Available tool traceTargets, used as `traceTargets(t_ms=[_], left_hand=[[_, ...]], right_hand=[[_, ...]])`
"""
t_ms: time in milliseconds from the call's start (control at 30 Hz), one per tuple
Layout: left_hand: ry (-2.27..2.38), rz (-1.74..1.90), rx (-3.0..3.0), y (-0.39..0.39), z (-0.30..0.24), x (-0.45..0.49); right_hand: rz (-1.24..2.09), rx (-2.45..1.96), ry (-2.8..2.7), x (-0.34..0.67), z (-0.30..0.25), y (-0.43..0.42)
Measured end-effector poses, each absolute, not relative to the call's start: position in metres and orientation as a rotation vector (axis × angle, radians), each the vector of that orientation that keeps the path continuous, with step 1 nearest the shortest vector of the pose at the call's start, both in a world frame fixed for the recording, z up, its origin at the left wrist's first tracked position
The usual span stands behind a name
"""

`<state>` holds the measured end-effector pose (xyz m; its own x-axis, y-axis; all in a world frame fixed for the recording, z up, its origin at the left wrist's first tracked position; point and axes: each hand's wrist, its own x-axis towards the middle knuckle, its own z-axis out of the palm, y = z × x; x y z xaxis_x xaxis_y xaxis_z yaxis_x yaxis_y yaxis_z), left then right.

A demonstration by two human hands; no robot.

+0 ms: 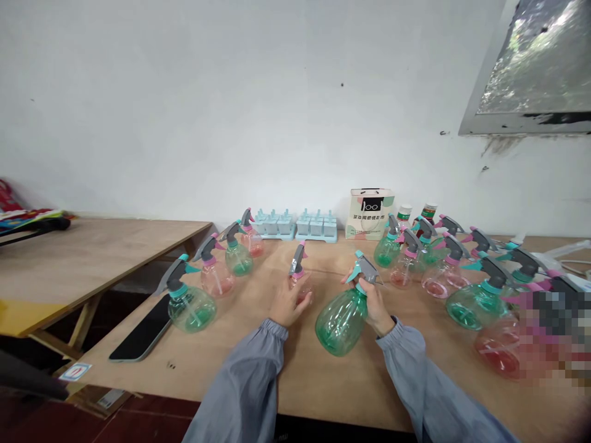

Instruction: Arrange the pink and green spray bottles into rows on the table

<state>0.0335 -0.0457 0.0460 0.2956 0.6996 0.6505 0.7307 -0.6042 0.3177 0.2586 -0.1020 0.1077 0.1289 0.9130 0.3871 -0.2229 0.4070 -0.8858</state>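
My right hand (375, 306) grips the neck of a green spray bottle (342, 320) with a grey and teal trigger head, holding it tilted above the wooden table (286, 375). My left hand (289, 304) is wrapped round the body of a pink spray bottle (298, 271) that stands upright on the table, its grey and pink trigger head showing above my fingers. Both arms wear grey sleeves.
Several green and pink spray bottles stand left (189, 301) and right (475, 295) on the table. A phone (143, 335) lies at the left edge. Blue moulds (298, 224), a paper bag (369, 214) and two bottles line the wall. A second table (83, 252) stands left.
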Motion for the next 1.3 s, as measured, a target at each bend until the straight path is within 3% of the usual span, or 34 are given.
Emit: traceTargets(t_ms=[200, 400, 633, 1000, 1300], left_hand=[[-1.369, -1.232, -2.512, -0.046, 0.047, 0.033], [-1.348, -1.264, -2.516, -0.046, 0.047, 0.033], [-1.395, -1.244, -2.526, -0.048, 0.048, 0.033], [-1.337, -1.248, -2.494, -0.046, 0.046, 0.033], [-1.293, -1.3, -2.492, -0.044, 0.042, 0.033]], right_hand=[[1.031, -0.766, -1.267, 0.253, 0.108, -0.104], [0.702, -0.876, -1.148, 0.258, 0.091, -0.098], [0.712, -0.879, -1.154, 0.284, 0.095, -0.104], [0.0, -1.242, -0.945, 0.402, 0.098, -0.136], [-0.209, -1.316, -0.914, 0.44, 0.09, -0.113]])
